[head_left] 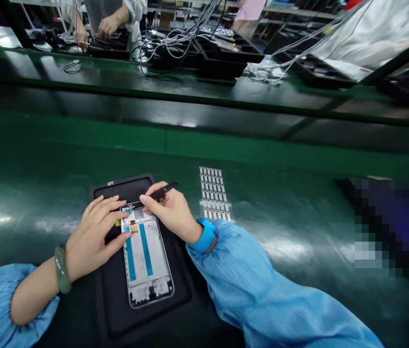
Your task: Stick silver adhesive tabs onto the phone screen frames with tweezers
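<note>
An opened phone frame with blue strips and a small orange flex piece lies on a black tray. My right hand pinches black tweezers, their tip down at the frame's upper end. What the tip touches is too small to tell. My left hand rests with fingers stretched over the frame's upper left edge, thumb on its side. A bit of yellow shows under those fingers. To the right of the tray lies a sheet of small white stickers in rows.
A dark tray-like object, partly pixelated, sits at the right edge of the green table. Beyond a raised ledge, bundled white cables and black trays cover another bench. A co-worker's hands are busy there.
</note>
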Tool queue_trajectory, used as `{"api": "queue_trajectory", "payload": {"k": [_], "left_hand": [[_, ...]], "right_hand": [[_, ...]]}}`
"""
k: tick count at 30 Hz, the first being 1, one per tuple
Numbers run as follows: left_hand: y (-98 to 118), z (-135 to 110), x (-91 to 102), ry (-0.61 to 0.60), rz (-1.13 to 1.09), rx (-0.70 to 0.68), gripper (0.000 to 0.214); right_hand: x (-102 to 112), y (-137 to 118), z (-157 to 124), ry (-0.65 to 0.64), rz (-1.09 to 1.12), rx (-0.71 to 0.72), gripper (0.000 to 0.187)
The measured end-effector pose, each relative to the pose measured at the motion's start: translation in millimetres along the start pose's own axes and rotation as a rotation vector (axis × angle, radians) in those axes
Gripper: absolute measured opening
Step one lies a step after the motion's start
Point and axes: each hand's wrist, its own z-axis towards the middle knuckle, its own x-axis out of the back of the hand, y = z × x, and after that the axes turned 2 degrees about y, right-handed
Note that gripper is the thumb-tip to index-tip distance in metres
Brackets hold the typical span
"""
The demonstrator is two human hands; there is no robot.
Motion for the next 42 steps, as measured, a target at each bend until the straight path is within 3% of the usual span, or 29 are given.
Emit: {"api": "queue_trajectory", "payload": {"k": [22,30,37,42], "left_hand": [[0.6,-0.1,0.7,-0.002,0.027,-0.020,0.032],[4.4,1.0,1.4,-0.056,0.146,-0.071,0.035],[16.9,5.2,-0.8,-0.060,0.234,-0.014,0.032],[22.6,5.5,-4.7,-0.023,0.265,0.007,0.030]], "right_hand": [[1.2,-2.3,-3.2,0.007,-0.224,0.112,0.014],[0.5,-3.2,-3.8,0.010,-0.261,0.149,0.012],[6.0,-9.1,-2.8,-0.097,-0.330,0.274,0.009],[6.5,-5.5,2.4,0.034,-0.105,0.214,0.016]]}}
